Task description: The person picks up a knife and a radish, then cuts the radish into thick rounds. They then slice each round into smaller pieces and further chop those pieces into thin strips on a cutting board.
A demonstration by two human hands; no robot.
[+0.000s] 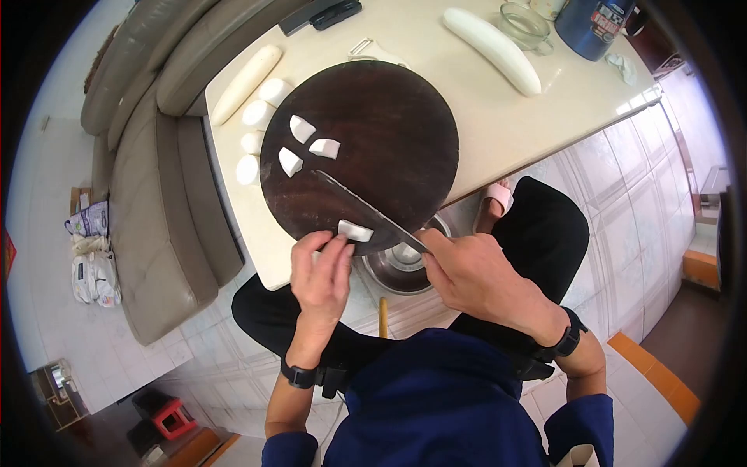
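My right hand [478, 272] is closed round the handle of a kitchen knife [369, 210]. Its blade slants up and left across a round dark chopping board [405, 117]. At the board's near edge, the fingertips of my left hand [319, 276] are pinched together at a cut white radish piece [356, 231]; another bit of white shows between the fingers. The blade lies just beyond this piece, apart from the left fingers. Three more radish chunks [302, 128] sit on the board's left side.
Left of the board are several thick radish lengths [257, 114] and a long peeled radish [247, 84]. Another whole radish [494, 50], a glass cup [524, 29] and a blue container [593, 27] stand right. A peeler [362, 48] lies behind; a metal basin [397, 272] sits below.
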